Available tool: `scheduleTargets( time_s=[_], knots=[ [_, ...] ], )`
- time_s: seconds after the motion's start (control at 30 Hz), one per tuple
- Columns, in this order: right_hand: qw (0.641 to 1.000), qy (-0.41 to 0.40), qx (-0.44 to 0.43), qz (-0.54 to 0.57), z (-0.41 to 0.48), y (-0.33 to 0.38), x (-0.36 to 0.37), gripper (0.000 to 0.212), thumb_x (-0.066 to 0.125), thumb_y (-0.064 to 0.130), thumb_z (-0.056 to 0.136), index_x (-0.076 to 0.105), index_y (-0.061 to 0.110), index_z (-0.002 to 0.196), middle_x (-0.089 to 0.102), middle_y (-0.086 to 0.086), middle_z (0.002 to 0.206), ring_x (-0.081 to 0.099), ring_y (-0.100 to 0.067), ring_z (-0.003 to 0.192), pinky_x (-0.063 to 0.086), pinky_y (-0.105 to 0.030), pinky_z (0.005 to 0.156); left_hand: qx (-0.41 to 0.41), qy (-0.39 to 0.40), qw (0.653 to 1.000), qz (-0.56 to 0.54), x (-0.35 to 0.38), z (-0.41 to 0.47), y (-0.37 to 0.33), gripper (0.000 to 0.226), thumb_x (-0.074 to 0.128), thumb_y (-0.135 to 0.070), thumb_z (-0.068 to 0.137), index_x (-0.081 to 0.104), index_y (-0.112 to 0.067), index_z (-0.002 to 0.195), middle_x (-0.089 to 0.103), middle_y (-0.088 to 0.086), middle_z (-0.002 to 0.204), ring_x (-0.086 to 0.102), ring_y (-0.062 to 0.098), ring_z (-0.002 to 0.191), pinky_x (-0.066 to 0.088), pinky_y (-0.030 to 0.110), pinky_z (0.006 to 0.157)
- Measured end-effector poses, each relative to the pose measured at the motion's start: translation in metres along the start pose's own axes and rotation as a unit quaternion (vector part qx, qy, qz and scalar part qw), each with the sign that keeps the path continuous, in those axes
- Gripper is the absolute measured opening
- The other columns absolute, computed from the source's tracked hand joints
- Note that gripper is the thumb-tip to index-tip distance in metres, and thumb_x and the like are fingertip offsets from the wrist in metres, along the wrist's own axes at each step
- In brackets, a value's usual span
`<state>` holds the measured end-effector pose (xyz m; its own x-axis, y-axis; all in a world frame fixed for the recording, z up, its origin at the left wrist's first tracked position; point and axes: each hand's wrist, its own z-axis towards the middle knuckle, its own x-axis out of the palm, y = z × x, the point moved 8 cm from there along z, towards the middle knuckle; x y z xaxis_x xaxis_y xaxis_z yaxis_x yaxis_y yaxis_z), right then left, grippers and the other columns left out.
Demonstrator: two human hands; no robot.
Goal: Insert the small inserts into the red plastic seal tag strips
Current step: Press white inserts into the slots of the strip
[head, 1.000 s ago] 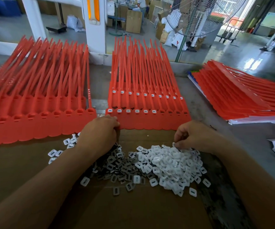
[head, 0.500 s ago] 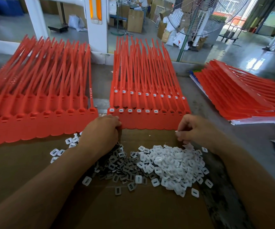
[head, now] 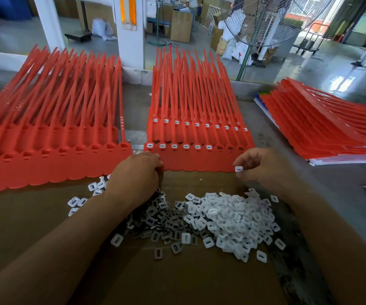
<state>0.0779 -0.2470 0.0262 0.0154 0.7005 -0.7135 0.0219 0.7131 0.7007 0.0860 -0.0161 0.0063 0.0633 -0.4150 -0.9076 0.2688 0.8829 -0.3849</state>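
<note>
Right grip (head: 263, 166) pinches white insert (head: 238, 169); left grip (head: 137, 172) seemingly holds red strip sheet (head: 199, 162). Front row part-filled; next, press into empty socket (head: 220, 148).

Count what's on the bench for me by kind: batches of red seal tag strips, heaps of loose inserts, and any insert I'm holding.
Batches of red seal tag strips: 3 (left batch, middle batch, right batch)
Heaps of loose inserts: 2 (white heap, grey heap)
White insert pinched in the right hand: 1
Total: 6
</note>
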Motion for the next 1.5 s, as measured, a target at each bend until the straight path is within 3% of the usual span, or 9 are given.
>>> scheduleTargets(
  time_s=[0.27,0.43,0.63,0.73,0.97,1.13,1.27,1.4,1.5],
  knots=[
    [0.999,-0.027,0.004,0.038,0.014,0.001,0.0,0.024,0.071,0.004,0.076,0.064,0.026,0.071,0.068,-0.002,0.081,0.065,-0.015,0.077,0.053,-0.03,0.074,-0.003,0.0,1.0,-0.002,-0.001,0.0,-0.001,0.041,0.04,-0.003,0.085,0.057,-0.014,0.121,0.048,-0.002,0.137,0.042,0.016,0.126,0.031,0.03,0.105],
    [0.998,-0.061,-0.003,0.03,0.028,0.004,-0.002,0.011,0.063,0.011,0.083,0.065,0.02,0.078,0.069,-0.002,0.079,0.066,-0.012,0.072,0.053,-0.03,0.072,-0.004,-0.003,1.0,-0.008,-0.002,0.0,-0.001,0.041,0.04,-0.002,0.085,0.057,-0.014,0.121,0.048,-0.003,0.137,0.043,0.015,0.126,0.031,0.028,0.103],
    [0.995,-0.091,-0.025,0.008,0.05,0.01,-0.001,0.011,0.063,0.007,0.083,0.069,0.011,0.091,0.061,0.005,0.084,0.051,0.003,0.073,0.037,-0.008,0.065,-0.005,-0.005,1.0,-0.015,-0.002,-0.001,-0.001,0.041,0.041,-0.001,0.085,0.058,-0.014,0.121,0.048,-0.003,0.137,0.043,0.015,0.126,0.031,0.027,0.103],
    [0.997,-0.074,-0.023,0.006,0.061,0.01,0.009,0.012,0.059,0.005,0.086,0.068,0.012,0.091,0.059,0.005,0.088,0.049,0.001,0.078,0.037,-0.014,0.071,-0.007,-0.004,1.0,-0.016,-0.002,0.0,0.0,0.042,0.041,-0.001,0.085,0.057,-0.014,0.121,0.047,-0.004,0.137,0.041,0.014,0.127,0.029,0.026,0.104],
    [0.999,-0.033,0.0,-0.021,0.073,-0.003,0.023,0.026,0.062,0.012,0.085,0.059,0.032,0.07,0.058,0.005,0.092,0.053,-0.014,0.096,0.043,-0.031,0.085,0.004,-0.01,1.0,-0.011,-0.003,-0.001,-0.001,0.04,0.042,-0.001,0.084,0.059,-0.012,0.119,0.05,-0.001,0.135,0.044,0.016,0.124,0.031,0.026,0.102],
    [0.999,-0.038,0.002,-0.023,0.072,-0.004,0.024,0.023,0.063,0.012,0.085,0.06,0.03,0.071,0.058,0.005,0.09,0.052,-0.013,0.094,0.043,-0.028,0.082,-0.002,-0.006,1.0,-0.011,-0.001,-0.001,-0.001,0.042,0.042,-0.001,0.084,0.058,-0.013,0.12,0.048,-0.001,0.136,0.043,0.016,0.126,0.031,0.028,0.104],
    [0.998,-0.057,0.006,0.01,0.071,-0.008,0.022,0.01,0.066,0.011,0.082,0.071,0.018,0.087,0.06,0.005,0.093,0.05,-0.008,0.091,0.041,-0.025,0.083,-0.003,-0.005,1.0,-0.013,-0.001,0.0,-0.001,0.043,0.042,0.0,0.084,0.057,-0.013,0.121,0.048,-0.002,0.136,0.043,0.016,0.126,0.031,0.03,0.105],
    [0.997,-0.073,0.014,0.031,0.072,-0.008,0.018,0.018,0.07,0.006,0.077,0.072,0.008,0.094,0.068,-0.005,0.098,0.058,-0.014,0.094,0.045,-0.029,0.091,0.0,-0.007,1.0,-0.011,0.0,0.0,-0.001,0.042,0.042,-0.001,0.084,0.058,-0.013,0.12,0.049,0.0,0.135,0.044,0.017,0.125,0.032,0.03,0.104],
    [0.996,-0.063,0.04,0.038,0.076,-0.008,0.018,0.019,0.072,0.003,0.073,0.073,0.008,0.091,0.069,-0.005,0.095,0.057,-0.007,0.085,0.041,-0.021,0.083,0.0,-0.008,1.0,-0.012,0.001,0.0,0.0,0.041,0.043,-0.001,0.083,0.059,-0.012,0.119,0.049,0.0,0.135,0.044,0.017,0.125,0.031,0.031,0.105]
  ],
)
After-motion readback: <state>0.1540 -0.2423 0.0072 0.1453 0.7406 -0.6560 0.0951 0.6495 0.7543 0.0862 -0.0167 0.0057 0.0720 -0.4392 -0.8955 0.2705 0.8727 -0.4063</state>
